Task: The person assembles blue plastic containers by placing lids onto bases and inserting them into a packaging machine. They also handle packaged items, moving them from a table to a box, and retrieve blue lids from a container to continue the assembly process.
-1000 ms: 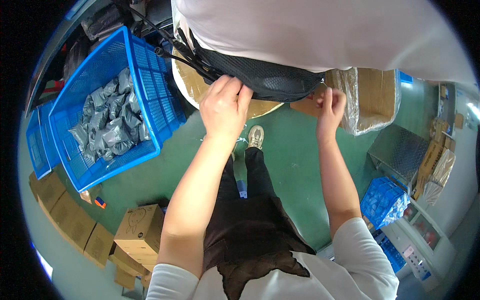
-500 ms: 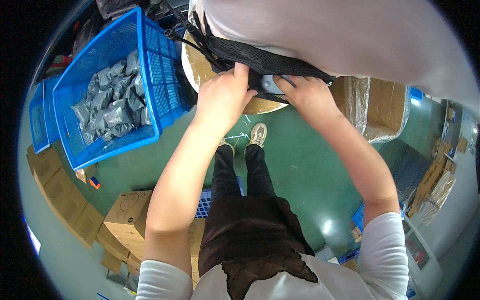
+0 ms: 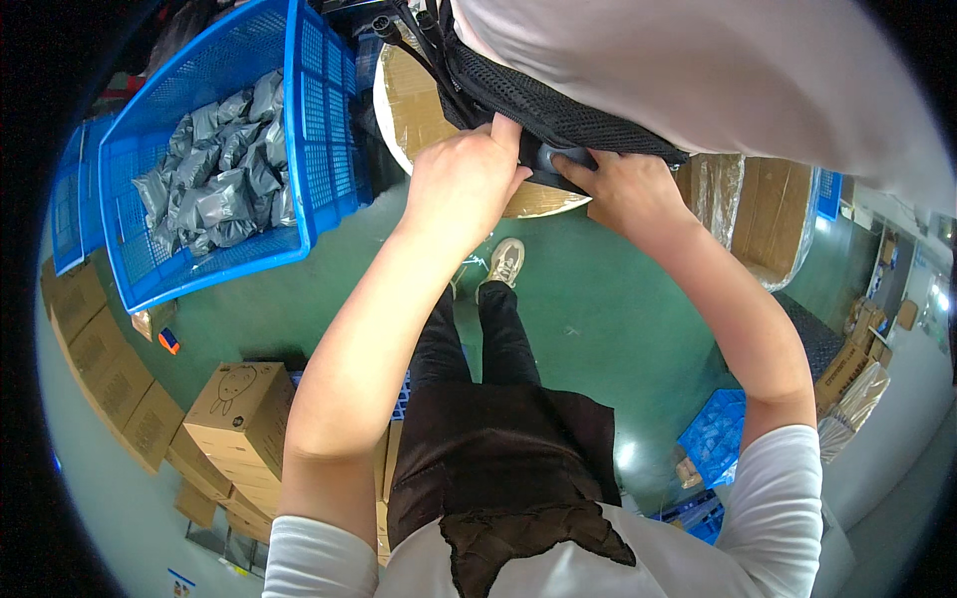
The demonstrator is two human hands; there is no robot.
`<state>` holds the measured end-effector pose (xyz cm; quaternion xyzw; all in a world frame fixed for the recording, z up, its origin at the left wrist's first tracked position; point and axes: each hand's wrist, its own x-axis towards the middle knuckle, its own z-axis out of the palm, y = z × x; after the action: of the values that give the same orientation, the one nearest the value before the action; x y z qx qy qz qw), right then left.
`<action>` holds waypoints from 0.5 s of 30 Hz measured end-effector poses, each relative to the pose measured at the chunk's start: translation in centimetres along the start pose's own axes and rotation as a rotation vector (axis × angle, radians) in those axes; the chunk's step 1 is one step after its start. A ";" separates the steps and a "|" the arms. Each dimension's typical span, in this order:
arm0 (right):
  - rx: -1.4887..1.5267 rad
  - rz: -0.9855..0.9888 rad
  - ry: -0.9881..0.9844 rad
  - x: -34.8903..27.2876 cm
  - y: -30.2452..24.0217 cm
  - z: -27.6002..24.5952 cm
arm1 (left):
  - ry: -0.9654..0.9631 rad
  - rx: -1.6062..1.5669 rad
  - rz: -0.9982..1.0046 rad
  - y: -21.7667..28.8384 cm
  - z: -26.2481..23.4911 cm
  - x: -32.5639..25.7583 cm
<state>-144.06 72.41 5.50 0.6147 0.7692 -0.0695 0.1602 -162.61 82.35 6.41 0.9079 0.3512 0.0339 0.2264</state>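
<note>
A black mesh pouch hangs against pale cloth at the top of the head view. My left hand is closed on the pouch's near edge, its fingertips partly hidden inside. At the pouch opening, my right hand is closed with the thumb against a smooth grey device. Most of this device is hidden by the pouch and my fingers, so its exact kind does not show. Black cables with a round connector stick out at the pouch's left end.
To the left, a blue plastic crate holds several grey plastic packets. Behind my hands is a round cardboard-coloured top. Cardboard boxes stand at lower left; an open carton lined with clear film is at right.
The view has shifted, so the pouch and both hands appear farther right. Less of the grey device shows now. Both hands have stayed at the pouch.
</note>
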 end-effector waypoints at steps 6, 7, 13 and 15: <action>0.010 0.085 -0.044 -1.7 1.4 -2.6 | -0.028 0.036 0.106 1.1 0.3 -0.6; -0.021 0.113 -0.062 -1.9 1.5 -2.7 | -0.080 0.051 0.100 1.5 0.2 -0.7; -0.238 0.005 0.024 -0.9 1.7 -1.7 | -0.152 0.013 0.121 2.1 1.4 -1.1; -0.175 -0.006 -0.027 -0.9 1.9 -2.5 | -0.150 -0.015 0.142 2.8 1.8 -1.7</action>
<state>-142.46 72.79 8.28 0.5952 0.7718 -0.0110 0.2235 -161.79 78.70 6.13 0.9288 0.2676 -0.0156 0.2558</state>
